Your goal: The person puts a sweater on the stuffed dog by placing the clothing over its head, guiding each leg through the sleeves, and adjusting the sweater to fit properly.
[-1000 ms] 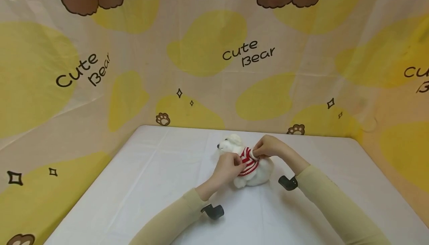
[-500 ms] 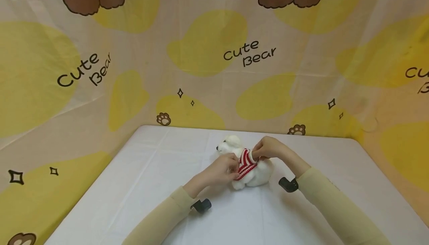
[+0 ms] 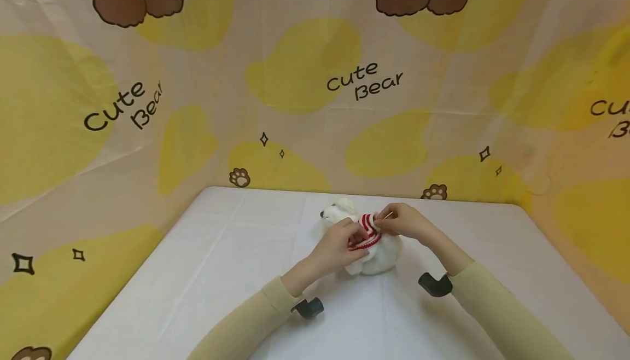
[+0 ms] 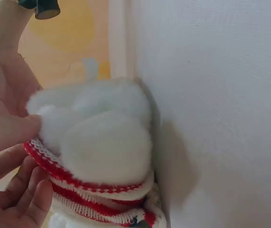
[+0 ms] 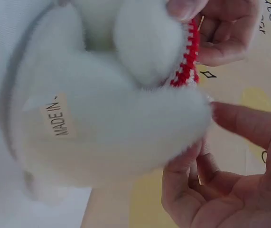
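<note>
A white plush dog in a red-and-white striped knit sweater sits on the table, its head toward the left. My left hand is at the sweater's lower edge. Its thumb touches the fur in the left wrist view, with the red hem between thumb and curled fingers. At the plush's back, my right hand pinches the upper edge of the sweater. The right wrist view has that hand's thumb against the fur and its other fingers curled behind, where the contact is partly hidden.
The table has a white cover. Behind it hangs a yellow-patterned cloth with "Cute Bear" lettering. A black wrist piece hangs below each sleeve. A label is on the plush's rear.
The left hand first slid left along the sweater, then came back right with its fingers spread wider. The right hand stayed at the back edge, its wrist shifting slightly right. The sweater hem looks higher.
</note>
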A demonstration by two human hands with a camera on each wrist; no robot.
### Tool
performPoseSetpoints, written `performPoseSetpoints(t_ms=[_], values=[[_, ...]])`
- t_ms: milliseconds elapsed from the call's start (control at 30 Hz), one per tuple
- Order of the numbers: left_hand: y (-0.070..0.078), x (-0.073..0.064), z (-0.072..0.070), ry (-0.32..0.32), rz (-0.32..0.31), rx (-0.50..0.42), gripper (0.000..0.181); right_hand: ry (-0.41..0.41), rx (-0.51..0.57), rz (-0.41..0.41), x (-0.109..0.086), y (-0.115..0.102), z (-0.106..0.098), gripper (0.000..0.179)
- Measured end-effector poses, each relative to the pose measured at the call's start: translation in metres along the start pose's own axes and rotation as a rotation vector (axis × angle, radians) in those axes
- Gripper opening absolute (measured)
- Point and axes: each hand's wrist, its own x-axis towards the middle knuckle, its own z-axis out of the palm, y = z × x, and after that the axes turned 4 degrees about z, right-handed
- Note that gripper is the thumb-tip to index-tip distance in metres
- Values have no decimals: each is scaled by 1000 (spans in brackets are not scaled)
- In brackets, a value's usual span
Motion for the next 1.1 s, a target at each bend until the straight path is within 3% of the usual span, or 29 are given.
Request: performPoseSetpoints(t_ms=[167, 300, 400, 500, 633, 700, 867, 1100], values=[[2, 4, 6, 34, -13, -23, 16, -4, -43, -105, -11, 11, 2, 37], [1, 4, 8, 46, -35, -64, 12, 143, -129, -161, -23, 17, 10, 39], [1, 5, 10, 57, -33, -89, 11, 240, -137, -154, -36, 15, 12, 26], [0, 5, 10, 96, -30, -104, 11, 184, -58, -86, -44, 10, 14, 16], [-2, 5, 10, 161, -30, -136, 11, 10, 93, 44, -43, 6, 20, 23], [-3, 4, 10, 174, -32, -172, 11, -18, 149, 85, -39, 7, 26, 26], [-3, 2, 10, 185, -28, -273, 10, 46, 251, 132, -31, 10, 39, 28], [4, -2, 10, 153, 80, -272, 9, 162, 393, 113, -23, 17, 50, 25]])
